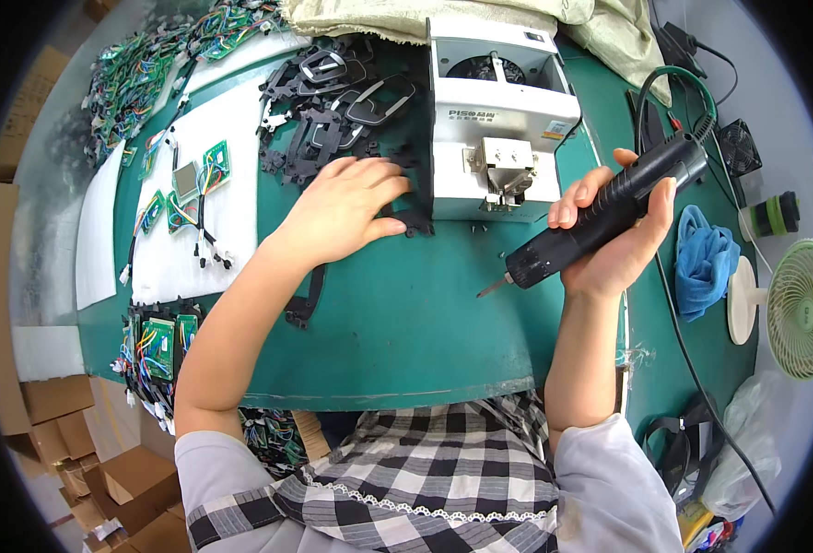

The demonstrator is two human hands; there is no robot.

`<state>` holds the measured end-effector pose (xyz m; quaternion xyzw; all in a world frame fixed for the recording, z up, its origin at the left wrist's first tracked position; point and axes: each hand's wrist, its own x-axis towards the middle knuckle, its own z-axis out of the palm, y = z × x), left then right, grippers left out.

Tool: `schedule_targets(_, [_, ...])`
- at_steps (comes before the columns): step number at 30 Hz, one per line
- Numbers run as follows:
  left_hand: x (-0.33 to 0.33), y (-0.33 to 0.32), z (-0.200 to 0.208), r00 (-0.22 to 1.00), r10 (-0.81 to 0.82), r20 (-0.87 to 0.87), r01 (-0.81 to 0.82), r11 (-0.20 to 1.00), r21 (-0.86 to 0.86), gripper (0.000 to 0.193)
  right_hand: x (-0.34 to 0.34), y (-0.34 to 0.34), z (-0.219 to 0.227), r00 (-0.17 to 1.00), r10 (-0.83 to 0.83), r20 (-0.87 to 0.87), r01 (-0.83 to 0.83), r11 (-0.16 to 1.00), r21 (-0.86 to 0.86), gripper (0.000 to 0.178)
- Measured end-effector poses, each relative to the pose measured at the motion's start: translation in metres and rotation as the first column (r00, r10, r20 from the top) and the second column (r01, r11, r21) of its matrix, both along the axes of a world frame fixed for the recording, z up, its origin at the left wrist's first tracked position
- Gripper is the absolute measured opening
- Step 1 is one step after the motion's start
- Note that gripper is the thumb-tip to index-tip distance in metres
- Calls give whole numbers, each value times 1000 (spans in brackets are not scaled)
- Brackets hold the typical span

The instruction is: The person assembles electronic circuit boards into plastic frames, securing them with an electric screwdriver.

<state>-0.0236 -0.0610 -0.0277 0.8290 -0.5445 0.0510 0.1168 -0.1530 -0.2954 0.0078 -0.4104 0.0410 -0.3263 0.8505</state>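
power screwdriver [602, 217] is clamped in the right hand [613, 269], bit [492, 288] downward, apparently leaving the left hand [346, 203], fingers apart, free beside black plastic brackets [329, 132].

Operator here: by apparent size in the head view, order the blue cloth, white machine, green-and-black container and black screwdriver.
1. White machine
2. Black screwdriver
3. Blue cloth
4. Green-and-black container
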Motion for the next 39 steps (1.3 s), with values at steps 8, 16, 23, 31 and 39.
schedule_targets(8, [-44, 1, -13, 986, 160, 51, -160, 987, -6, 39, -2, 1, 0, 1000, 20, 1, -20, 1000, -13, 54])
schedule_targets(16, [-130, -3, -14, 985, 90, -144, -89, 996, 15, 42, 0, 1, -1, 1000, 0, -7, 0, 1000, -9, 56])
schedule_targets(23, [-128, 27, -10, 937, 301, -178, -311, 950, -26, 80, 0, -2, -3, 999, 26, 23, -25, 999, -33, 57])
schedule_targets(31, [-126, 21, -2, 576, 237, -782, -525, 841, -132, 39, -17, -3, 10, 932, 270, -241, -354, 818, -453, 72])
schedule_targets(39, [-116, 4, 46, 734, -55, -676, -418, 749, -514, 33, -22, 30, 15, 868, 277, -412, -475, 705, -527, 59])
